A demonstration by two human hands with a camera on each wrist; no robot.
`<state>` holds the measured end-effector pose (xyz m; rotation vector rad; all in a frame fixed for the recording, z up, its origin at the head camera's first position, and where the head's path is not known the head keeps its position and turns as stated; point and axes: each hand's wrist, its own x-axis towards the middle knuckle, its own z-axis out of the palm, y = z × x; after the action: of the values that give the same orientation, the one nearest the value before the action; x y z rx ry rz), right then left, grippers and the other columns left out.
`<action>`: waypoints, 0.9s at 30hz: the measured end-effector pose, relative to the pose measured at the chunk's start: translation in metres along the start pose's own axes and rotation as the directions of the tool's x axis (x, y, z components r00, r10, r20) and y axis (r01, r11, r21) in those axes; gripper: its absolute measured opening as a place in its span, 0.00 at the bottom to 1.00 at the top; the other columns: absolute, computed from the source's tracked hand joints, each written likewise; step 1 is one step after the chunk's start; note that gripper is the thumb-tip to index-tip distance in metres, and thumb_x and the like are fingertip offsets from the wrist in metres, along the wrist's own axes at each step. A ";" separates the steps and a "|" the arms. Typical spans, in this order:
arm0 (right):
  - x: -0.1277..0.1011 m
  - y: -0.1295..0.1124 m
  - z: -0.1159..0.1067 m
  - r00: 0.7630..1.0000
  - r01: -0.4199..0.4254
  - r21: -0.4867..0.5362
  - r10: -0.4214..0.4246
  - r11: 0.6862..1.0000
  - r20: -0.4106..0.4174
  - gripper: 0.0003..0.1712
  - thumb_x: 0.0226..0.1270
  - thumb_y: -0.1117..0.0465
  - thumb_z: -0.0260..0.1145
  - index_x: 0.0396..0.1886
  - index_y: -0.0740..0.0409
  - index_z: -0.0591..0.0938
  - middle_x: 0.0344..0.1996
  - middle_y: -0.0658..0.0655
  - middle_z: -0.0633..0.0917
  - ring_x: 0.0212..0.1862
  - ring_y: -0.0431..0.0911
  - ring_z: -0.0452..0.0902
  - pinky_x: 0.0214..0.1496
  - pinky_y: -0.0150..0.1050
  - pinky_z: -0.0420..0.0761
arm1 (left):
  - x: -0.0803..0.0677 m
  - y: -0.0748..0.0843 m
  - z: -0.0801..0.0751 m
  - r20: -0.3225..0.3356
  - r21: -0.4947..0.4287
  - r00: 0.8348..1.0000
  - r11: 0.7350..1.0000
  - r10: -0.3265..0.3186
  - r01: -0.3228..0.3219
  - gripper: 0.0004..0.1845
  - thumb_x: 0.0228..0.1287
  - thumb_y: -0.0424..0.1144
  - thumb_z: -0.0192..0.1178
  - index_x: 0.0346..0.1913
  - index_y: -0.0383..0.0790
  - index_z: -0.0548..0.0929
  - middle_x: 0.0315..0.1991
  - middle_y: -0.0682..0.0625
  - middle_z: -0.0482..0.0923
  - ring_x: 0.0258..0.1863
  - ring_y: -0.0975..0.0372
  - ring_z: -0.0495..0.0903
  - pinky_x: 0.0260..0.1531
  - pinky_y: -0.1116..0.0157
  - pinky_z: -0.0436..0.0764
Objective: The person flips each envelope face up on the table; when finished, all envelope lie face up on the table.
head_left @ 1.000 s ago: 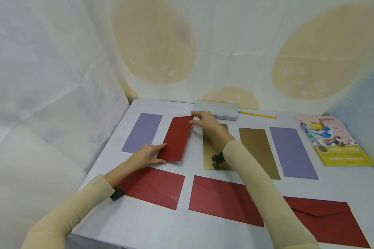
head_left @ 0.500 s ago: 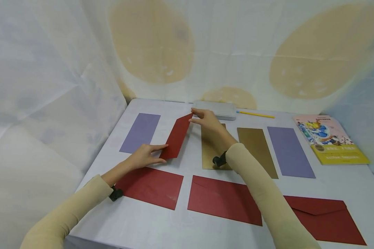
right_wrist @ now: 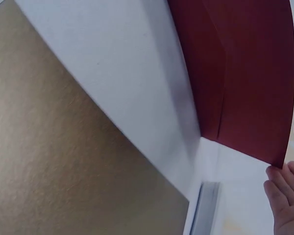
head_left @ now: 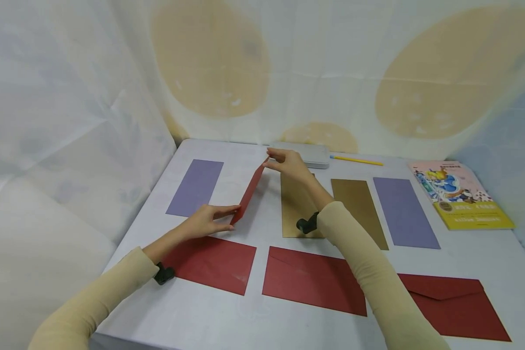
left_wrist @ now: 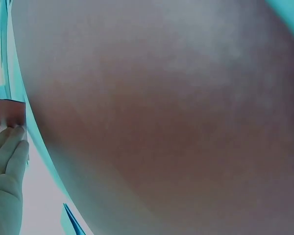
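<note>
Two hands hold one red sheet (head_left: 249, 193) above the table (head_left: 227, 321), between the left lilac sheet (head_left: 195, 187) and the near gold sheet (head_left: 295, 206). Left hand (head_left: 207, 219) pinches its near end with thumb and fingers. Right hand (head_left: 291, 164) pinches the far end by the fingertips (right_wrist: 279, 183). Sheet is tilted almost on edge, so the head view sees only a narrow strip.

Surface: pale grey table, its far edge and left edge against a draped white cloth backdrop (head_left: 323, 73) with large tan ovals. Along the far edge lie a grey tin (head_left: 308, 153) and a yellow pencil (head_left: 354, 160). Far right corner: an illustrated book (head_left: 461, 194). Middle row, left to right: lilac, gold, second gold sheet (head_left: 359, 211), second lilac sheet (head_left: 404, 211). Near edge: three red envelopes (head_left: 312, 280) lying flat.

Change against the frame 1.0 s back: the red sheet then lay flat with its full face showing; 0.5 s back it was partly raised; now it stands steeper. Both hands have kept their ends. Other items unmoved.
</note>
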<state>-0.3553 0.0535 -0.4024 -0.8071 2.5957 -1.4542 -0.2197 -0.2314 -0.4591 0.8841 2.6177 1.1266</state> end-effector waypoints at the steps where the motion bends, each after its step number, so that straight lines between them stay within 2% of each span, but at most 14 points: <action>1: 0.000 -0.002 0.000 1.000 0.003 -0.006 -0.003 1.000 -0.001 0.34 0.64 0.58 0.69 0.68 0.61 0.71 0.62 0.58 0.76 0.62 0.49 0.73 0.58 0.40 0.74 | -0.001 0.000 0.000 0.002 -0.017 1.000 1.000 -0.003 0.003 0.34 0.57 0.43 0.70 0.67 0.44 0.72 0.62 0.51 0.74 0.60 0.63 0.73 0.56 0.60 0.73; 9: 0.004 -0.013 0.007 0.999 -0.009 -0.037 0.007 0.999 -0.038 0.36 0.59 0.53 0.73 0.66 0.59 0.73 0.60 0.58 0.77 0.61 0.49 0.74 0.59 0.40 0.73 | -0.005 0.001 0.002 0.003 -0.102 1.000 0.995 -0.018 0.019 0.34 0.60 0.43 0.68 0.69 0.44 0.70 0.63 0.50 0.72 0.61 0.63 0.73 0.55 0.60 0.74; 13: 0.008 -0.014 0.013 0.998 -0.009 -0.062 0.006 0.998 -0.056 0.37 0.59 0.51 0.73 0.66 0.57 0.74 0.60 0.57 0.77 0.61 0.49 0.74 0.60 0.38 0.72 | -0.007 0.001 0.002 -0.013 -0.104 1.000 0.994 -0.017 0.016 0.36 0.59 0.44 0.69 0.70 0.44 0.69 0.64 0.50 0.71 0.61 0.61 0.72 0.56 0.57 0.73; 19: 0.012 -0.015 0.018 0.997 -0.005 -0.081 -0.001 0.997 -0.074 0.37 0.59 0.50 0.73 0.66 0.57 0.74 0.60 0.57 0.78 0.61 0.51 0.74 0.60 0.39 0.72 | -0.010 0.014 -0.006 -0.098 -0.002 0.995 1.000 0.023 -0.023 0.43 0.55 0.42 0.73 0.72 0.45 0.64 0.67 0.47 0.69 0.63 0.59 0.70 0.58 0.55 0.71; 24: 0.016 -0.016 0.023 0.996 0.004 -0.072 -0.010 0.997 -0.084 0.37 0.59 0.51 0.73 0.66 0.58 0.74 0.61 0.58 0.77 0.62 0.51 0.73 0.60 0.39 0.72 | -0.010 0.027 -0.015 -0.174 0.130 0.978 0.987 0.117 -0.094 0.45 0.52 0.40 0.74 0.73 0.45 0.64 0.66 0.47 0.69 0.62 0.55 0.72 0.54 0.54 0.74; 26: 0.017 -0.017 0.024 0.996 0.008 -0.072 -0.014 0.997 -0.086 0.37 0.59 0.50 0.73 0.66 0.58 0.74 0.61 0.58 0.77 0.62 0.51 0.72 0.60 0.39 0.72 | -0.009 0.030 -0.018 -0.190 0.167 0.970 0.979 0.148 -0.117 0.45 0.51 0.40 0.75 0.72 0.45 0.65 0.65 0.46 0.70 0.49 0.56 0.81 0.47 0.56 0.78; 27: 0.017 -0.018 0.025 0.996 0.010 -0.073 -0.016 0.997 -0.086 0.37 0.59 0.50 0.73 0.66 0.58 0.74 0.61 0.58 0.77 0.62 0.52 0.73 0.60 0.39 0.72 | -0.009 0.030 -0.019 -0.198 0.180 0.967 0.975 0.163 -0.128 0.44 0.51 0.40 0.75 0.72 0.44 0.66 0.64 0.45 0.71 0.44 0.55 0.82 0.43 0.55 0.78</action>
<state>-0.3553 0.0180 -0.3983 -0.7869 2.7263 -1.4371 -0.2052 -0.2317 -0.4252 1.0600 2.8967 1.1042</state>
